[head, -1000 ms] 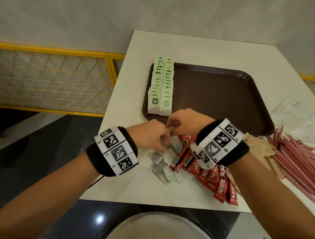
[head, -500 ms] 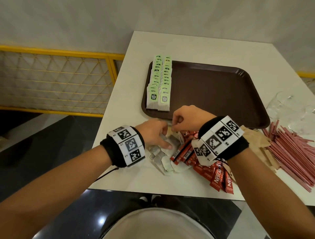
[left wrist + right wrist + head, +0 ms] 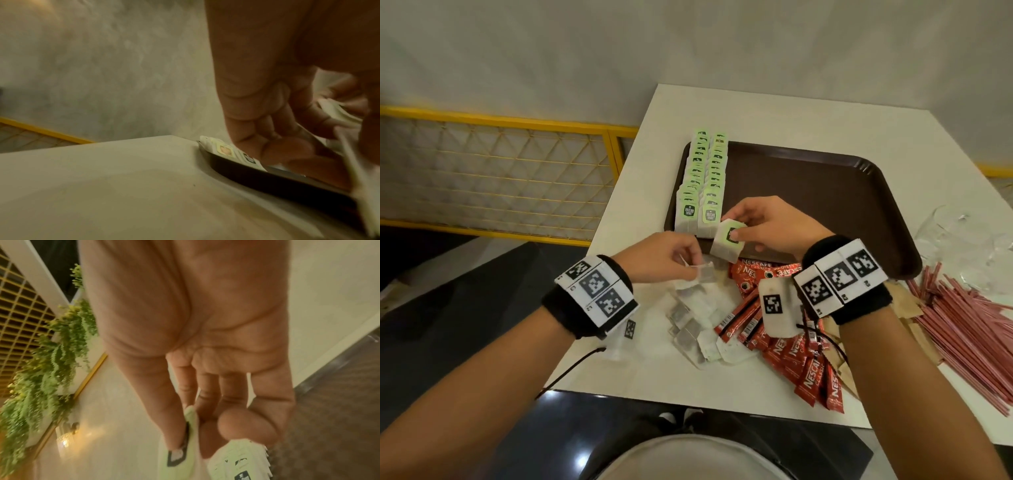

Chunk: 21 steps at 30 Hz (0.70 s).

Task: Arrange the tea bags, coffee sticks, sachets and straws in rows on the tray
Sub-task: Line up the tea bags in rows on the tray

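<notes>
A brown tray (image 3: pixel 825 192) lies on the white table (image 3: pixel 774 116). Two rows of green-labelled tea bags (image 3: pixel 703 181) stand along its left side. My right hand (image 3: pixel 748 233) pinches a small stack of tea bags (image 3: pixel 727 241) by the green label, just over the tray's near edge beside the rows; the right wrist view shows the thumb on the label (image 3: pixel 177 449). My left hand (image 3: pixel 688 263) pinches a loose tea bag (image 3: pixel 703 274) above the pile of loose tea bags (image 3: pixel 695 329). Red coffee sticks (image 3: pixel 791 346) lie under my right wrist.
Pink straws (image 3: pixel 969 332) and brown paper sachets (image 3: pixel 914 308) lie at the right of the table. Clear glasses (image 3: pixel 962 240) stand beyond the straws. A yellow railing (image 3: pixel 517 120) runs left of the table. The table's near edge is close to my body.
My right hand has lifted a small stack of tea bags from the pile up toward the tray's near edge. My left hand stays over the pile, now pinching a loose bag.
</notes>
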Each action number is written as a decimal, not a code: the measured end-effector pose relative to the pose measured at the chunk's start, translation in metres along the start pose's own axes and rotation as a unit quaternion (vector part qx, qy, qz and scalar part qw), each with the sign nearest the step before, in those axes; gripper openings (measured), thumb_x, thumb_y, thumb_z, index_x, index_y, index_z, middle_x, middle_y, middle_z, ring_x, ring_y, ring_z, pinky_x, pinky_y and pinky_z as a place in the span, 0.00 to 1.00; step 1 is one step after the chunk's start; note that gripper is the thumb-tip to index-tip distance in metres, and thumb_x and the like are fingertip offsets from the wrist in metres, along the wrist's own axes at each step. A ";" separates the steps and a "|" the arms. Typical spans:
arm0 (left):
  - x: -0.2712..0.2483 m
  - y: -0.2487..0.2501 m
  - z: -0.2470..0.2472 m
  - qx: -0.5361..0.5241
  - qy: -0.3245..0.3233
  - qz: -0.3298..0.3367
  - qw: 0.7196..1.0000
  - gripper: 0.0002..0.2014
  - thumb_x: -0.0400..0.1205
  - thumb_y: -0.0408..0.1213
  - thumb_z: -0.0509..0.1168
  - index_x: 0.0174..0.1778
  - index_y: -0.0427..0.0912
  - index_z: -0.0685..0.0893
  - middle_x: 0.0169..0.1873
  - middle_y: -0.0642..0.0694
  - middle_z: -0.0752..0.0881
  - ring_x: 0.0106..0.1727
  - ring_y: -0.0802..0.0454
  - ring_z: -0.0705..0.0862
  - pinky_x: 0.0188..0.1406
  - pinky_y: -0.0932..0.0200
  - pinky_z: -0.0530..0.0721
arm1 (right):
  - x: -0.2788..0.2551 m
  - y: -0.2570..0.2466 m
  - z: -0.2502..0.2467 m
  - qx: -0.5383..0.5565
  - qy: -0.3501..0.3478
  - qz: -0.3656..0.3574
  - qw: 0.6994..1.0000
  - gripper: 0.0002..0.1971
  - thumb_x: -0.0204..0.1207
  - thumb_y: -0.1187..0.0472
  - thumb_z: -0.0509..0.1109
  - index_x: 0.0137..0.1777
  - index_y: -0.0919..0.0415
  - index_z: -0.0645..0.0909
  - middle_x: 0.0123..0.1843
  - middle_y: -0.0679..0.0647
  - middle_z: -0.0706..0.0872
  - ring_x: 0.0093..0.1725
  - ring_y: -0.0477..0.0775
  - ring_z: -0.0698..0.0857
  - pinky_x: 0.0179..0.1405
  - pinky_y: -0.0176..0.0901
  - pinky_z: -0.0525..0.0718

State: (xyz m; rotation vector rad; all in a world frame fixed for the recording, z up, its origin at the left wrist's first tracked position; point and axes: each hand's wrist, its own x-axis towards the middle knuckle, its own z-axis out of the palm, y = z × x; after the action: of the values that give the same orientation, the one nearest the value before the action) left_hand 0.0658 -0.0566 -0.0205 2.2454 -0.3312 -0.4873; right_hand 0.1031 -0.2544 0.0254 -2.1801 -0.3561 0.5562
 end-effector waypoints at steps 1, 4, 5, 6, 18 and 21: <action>-0.001 -0.001 -0.005 -0.017 0.002 -0.006 1.000 0.11 0.75 0.27 0.70 0.39 0.50 0.80 0.37 0.55 0.84 0.32 0.70 0.80 0.36 0.78 0.74 | 0.002 0.002 -0.002 0.009 0.002 0.003 1.000 0.10 0.77 0.69 0.68 0.57 0.60 0.82 0.46 0.50 0.83 0.41 0.44 0.80 0.31 0.32 0.78; 0.000 -0.006 -0.018 -0.025 0.040 -0.011 0.999 0.12 0.76 0.27 0.69 0.38 0.51 0.84 0.41 0.49 0.87 0.39 0.63 0.83 0.44 0.70 0.78 | 0.010 0.007 -0.005 0.032 0.008 0.020 0.999 0.11 0.78 0.69 0.67 0.59 0.62 0.82 0.50 0.54 0.83 0.42 0.44 0.79 0.32 0.33 0.79; 0.001 -0.008 -0.021 -0.018 0.065 -0.009 0.998 0.12 0.76 0.27 0.70 0.36 0.52 0.85 0.44 0.48 0.87 0.43 0.61 0.84 0.48 0.67 0.80 | 0.013 0.009 -0.006 0.040 0.010 0.024 0.999 0.11 0.78 0.69 0.67 0.59 0.62 0.81 0.52 0.56 0.83 0.44 0.46 0.79 0.33 0.34 0.79; 0.002 -0.009 -0.024 -0.018 0.093 -0.003 0.995 0.13 0.76 0.27 0.70 0.35 0.52 0.85 0.46 0.50 0.86 0.47 0.63 0.83 0.51 0.68 0.79 | 0.017 0.010 -0.006 0.046 0.011 0.026 0.999 0.11 0.78 0.69 0.67 0.59 0.63 0.81 0.54 0.59 0.83 0.46 0.48 0.79 0.33 0.34 0.80; 0.026 -0.018 -0.035 -0.026 0.179 -0.018 0.983 0.15 0.74 0.24 0.71 0.31 0.50 0.86 0.40 0.53 0.82 0.43 0.53 0.84 0.54 0.59 0.81 | 0.067 0.015 -0.002 0.006 -0.013 0.062 0.998 0.11 0.75 0.74 0.69 0.56 0.65 0.81 0.46 0.54 0.81 0.37 0.49 0.82 0.45 0.40 0.85; 0.036 -0.020 -0.035 0.053 0.163 -0.003 0.985 0.12 0.74 0.27 0.72 0.36 0.51 0.88 0.42 0.51 0.81 0.44 0.57 0.81 0.51 0.70 0.77 | 0.076 0.012 0.001 0.001 -0.018 0.070 0.997 0.10 0.73 0.74 0.70 0.54 0.67 0.81 0.40 0.53 0.80 0.40 0.52 0.84 0.52 0.46 0.86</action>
State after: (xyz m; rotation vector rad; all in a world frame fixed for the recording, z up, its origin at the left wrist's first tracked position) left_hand 0.1147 -0.0345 -0.0225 2.3818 -0.1825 -0.1018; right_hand 0.1690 -0.2287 -0.0048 -2.2076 -0.2230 0.6721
